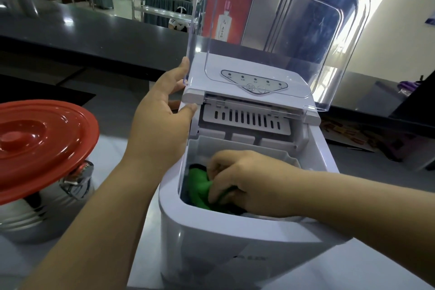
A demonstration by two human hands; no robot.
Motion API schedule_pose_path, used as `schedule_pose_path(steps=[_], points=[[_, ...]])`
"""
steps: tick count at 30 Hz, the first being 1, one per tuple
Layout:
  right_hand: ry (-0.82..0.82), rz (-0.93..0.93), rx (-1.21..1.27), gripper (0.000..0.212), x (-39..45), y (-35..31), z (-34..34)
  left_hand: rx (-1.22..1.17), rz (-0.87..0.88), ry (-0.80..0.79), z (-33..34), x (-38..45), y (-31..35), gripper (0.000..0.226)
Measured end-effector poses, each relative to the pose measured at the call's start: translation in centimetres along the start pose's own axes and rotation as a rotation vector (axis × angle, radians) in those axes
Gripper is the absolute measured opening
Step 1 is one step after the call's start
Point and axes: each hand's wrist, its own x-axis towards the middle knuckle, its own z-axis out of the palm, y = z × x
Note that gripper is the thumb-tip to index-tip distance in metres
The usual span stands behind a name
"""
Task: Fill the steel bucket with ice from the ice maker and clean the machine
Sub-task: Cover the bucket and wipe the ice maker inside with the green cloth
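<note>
Ice maker (235, 238), front lettering unreadable

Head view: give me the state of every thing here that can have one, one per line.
Ice maker: open.
Clear lid: raised upright.
Steel bucket: closed, red cover on top.
Green cloth: bunched inside the machine's bin.
Left hand: steadying the lid's left edge.
Right hand: grips the cloth.
</note>
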Motion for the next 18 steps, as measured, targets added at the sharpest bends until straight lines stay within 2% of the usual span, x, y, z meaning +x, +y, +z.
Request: schedule_pose_path(steps=[2, 7, 18], points=[[0.008, -0.055, 0.031, 0.029, 0.9, 0.0, 0.6, -0.002, 0.001, -0.002, 0.0, 0.0, 0.0, 0.064], [-0.137, -0.103, -0.012, 0.040, 1.4, 0.2, 0.9, -0.002, 0.007, 0.000, 0.0, 0.0, 0.1, 0.064], [-0.334, 0.177, -0.048, 0.038, 0.3, -1.0, -0.6, -0.022, 0.000, -0.007, 0.0, -0.1, 0.1, 0.063]])
